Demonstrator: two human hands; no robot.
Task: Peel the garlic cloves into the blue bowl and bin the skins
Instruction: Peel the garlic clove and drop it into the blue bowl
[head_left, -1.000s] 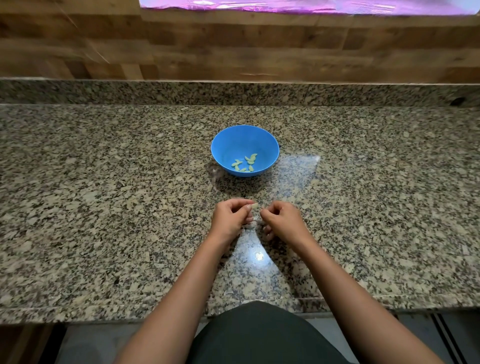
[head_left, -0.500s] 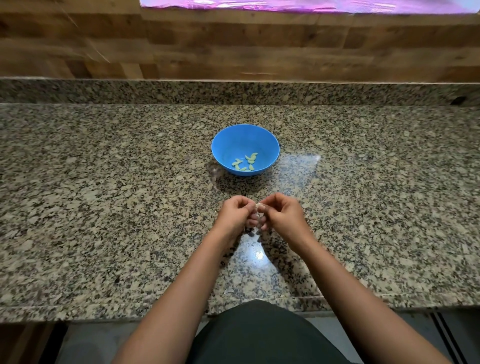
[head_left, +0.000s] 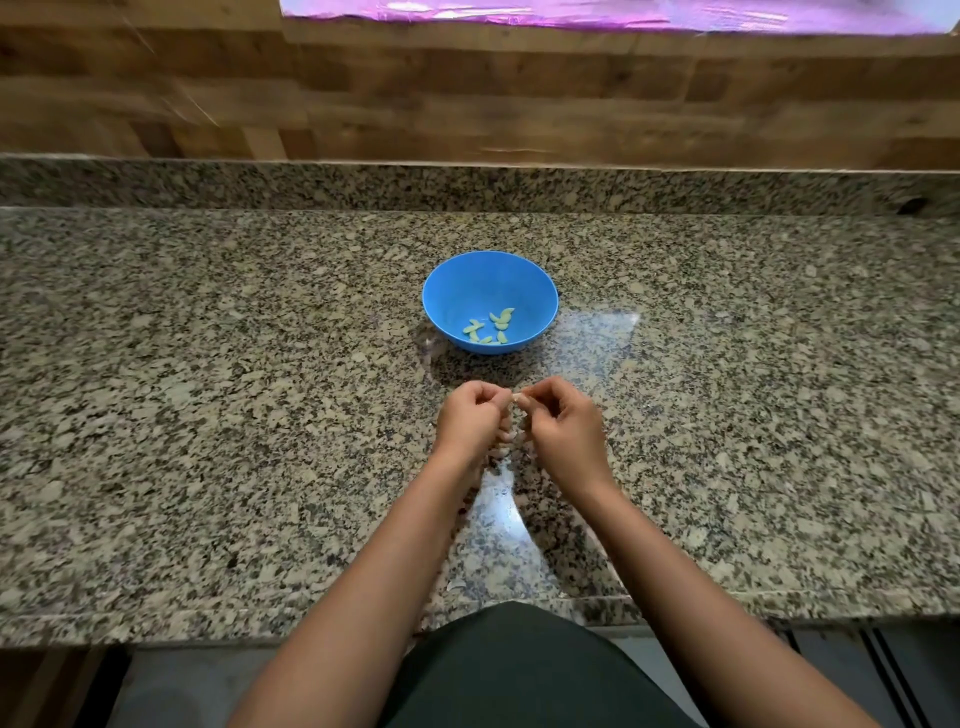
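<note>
A speckled granite counter runs below a wood-plank wall and purple-lit strip.

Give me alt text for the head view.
Both hands, left hand and right hand, pinch a small garlic clove above a granite counter. Beyond them, a blue bowl holds several peeled cloves.

Speckled granite counter (glossy, light-glared) below a wood-plank wall; purple-lit window.
</note>
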